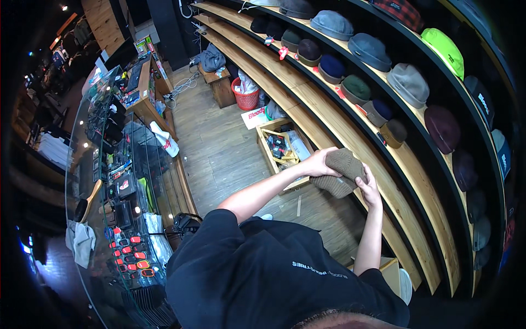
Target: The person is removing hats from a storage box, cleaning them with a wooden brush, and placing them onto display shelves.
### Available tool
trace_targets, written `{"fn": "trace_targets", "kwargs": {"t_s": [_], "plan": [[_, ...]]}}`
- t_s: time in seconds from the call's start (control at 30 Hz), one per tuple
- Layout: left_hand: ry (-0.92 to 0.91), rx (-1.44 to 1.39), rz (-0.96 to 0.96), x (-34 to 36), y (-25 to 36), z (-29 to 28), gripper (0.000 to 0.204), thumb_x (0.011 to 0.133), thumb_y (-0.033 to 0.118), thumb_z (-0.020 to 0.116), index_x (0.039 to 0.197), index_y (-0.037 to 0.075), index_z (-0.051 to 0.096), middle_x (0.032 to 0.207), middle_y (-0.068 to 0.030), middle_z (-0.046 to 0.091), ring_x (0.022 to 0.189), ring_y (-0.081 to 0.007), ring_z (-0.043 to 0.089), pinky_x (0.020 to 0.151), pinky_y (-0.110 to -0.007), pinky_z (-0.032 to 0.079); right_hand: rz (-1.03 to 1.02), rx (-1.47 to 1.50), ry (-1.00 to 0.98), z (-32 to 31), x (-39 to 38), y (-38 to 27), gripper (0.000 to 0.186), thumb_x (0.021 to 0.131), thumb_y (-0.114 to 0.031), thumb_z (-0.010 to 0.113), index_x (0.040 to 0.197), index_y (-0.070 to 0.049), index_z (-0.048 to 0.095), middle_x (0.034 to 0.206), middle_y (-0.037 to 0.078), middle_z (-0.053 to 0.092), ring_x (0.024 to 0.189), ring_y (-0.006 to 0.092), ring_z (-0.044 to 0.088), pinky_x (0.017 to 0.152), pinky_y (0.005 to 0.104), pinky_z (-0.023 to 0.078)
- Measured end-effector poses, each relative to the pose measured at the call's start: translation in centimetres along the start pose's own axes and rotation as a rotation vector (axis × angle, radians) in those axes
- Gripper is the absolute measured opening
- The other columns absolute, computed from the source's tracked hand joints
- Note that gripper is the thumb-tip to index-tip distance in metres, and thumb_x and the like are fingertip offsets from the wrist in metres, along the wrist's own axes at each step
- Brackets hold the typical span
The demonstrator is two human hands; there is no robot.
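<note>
A brown ribbed knit beanie [346, 163] is held up between my two hands, in front of the lower wall shelves. My left hand [319, 163] grips its left edge, with the fingers partly hidden by the knit. On the opposite side, my right hand [370, 189] pinches the edge with the thumb against the folded brim. Near the hands, several beanies sit in rows on the shelves, among them a small brown one [393, 133], a green one [355, 89] and a beige one [408, 85].
Long curved wooden shelves [307, 96] run along the right. Below my left forearm stands a wooden box [267, 159] with small items and a hanger. A red basket [246, 101] and a small wooden stool [220, 90] are farther off. A glass display counter [104, 219] lines the left.
</note>
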State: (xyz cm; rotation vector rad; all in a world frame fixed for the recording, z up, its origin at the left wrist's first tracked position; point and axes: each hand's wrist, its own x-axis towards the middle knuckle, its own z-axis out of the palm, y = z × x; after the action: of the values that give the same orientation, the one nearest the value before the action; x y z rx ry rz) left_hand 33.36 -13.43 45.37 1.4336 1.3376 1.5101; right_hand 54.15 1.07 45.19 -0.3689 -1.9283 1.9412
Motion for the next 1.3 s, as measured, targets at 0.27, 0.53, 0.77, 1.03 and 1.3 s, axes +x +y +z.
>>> {"fn": "trace_targets", "kwargs": {"t_s": [0.27, 0.53, 0.77, 1.03, 1.3], "plan": [[-0.020, -0.037, -0.028, -0.2, 0.4, -0.4, 0.066, 0.067, 0.019, 0.087, 0.122, 0.002, 0.055, 0.117, -0.0091, 0.064, 0.112, -0.0164, 0.057, 0.100, -0.032, 0.044, 0.028, 0.033, -0.015, 0.6, -0.2, -1.0, 0.081, 0.078, -0.033, 0.079, 0.140, 0.000, 0.039, 0.139, 0.012, 0.046, 0.132, 0.0217, 0.040, 0.111, 0.0354, 0.027], [-0.021, -0.026, 0.018, 0.6, 1.2, -0.2, 0.075, 0.065, 0.025, 0.088, 0.126, 0.003, 0.053, 0.119, -0.0108, 0.063, 0.114, -0.0198, 0.058, 0.101, -0.034, 0.044, -0.017, 0.010, 0.082, 0.6, -0.9, -1.6, 0.074, 0.085, -0.036, 0.072, 0.140, -0.001, 0.038, 0.138, 0.010, 0.047, 0.131, 0.0204, 0.040, 0.110, 0.0339, 0.027], [-0.063, -0.057, 0.026, 1.2, 0.9, 0.7, 0.067, 0.066, 0.020, 0.087, 0.123, 0.003, 0.054, 0.116, -0.0089, 0.064, 0.111, -0.0175, 0.058, 0.099, -0.033, 0.044, -0.001, -0.025, 0.138, 1.1, -1.3, -2.0, 0.075, 0.084, -0.041, 0.072, 0.139, 0.000, 0.040, 0.133, 0.010, 0.050, 0.127, 0.0197, 0.044, 0.108, 0.0338, 0.029], [-0.110, -0.078, 0.039, 1.1, 0.6, 0.6, 0.067, 0.067, 0.019, 0.086, 0.124, 0.003, 0.054, 0.116, -0.0095, 0.064, 0.111, -0.0172, 0.057, 0.100, -0.033, 0.044, 0.031, -0.093, 0.181, 1.5, -1.9, -2.0, 0.074, 0.084, -0.039, 0.073, 0.139, 0.000, 0.043, 0.133, 0.011, 0.051, 0.127, 0.0213, 0.044, 0.109, 0.0351, 0.030], [-0.139, -0.127, 0.056, 1.5, -0.3, -0.1, 0.067, 0.067, 0.017, 0.087, 0.124, 0.002, 0.053, 0.116, -0.0094, 0.063, 0.111, -0.0169, 0.056, 0.100, -0.033, 0.043, 0.044, -0.137, 0.185, 2.6, -1.6, -3.2, 0.074, 0.082, -0.042, 0.073, 0.137, -0.001, 0.044, 0.131, 0.011, 0.053, 0.125, 0.0211, 0.045, 0.108, 0.0350, 0.030]]}}
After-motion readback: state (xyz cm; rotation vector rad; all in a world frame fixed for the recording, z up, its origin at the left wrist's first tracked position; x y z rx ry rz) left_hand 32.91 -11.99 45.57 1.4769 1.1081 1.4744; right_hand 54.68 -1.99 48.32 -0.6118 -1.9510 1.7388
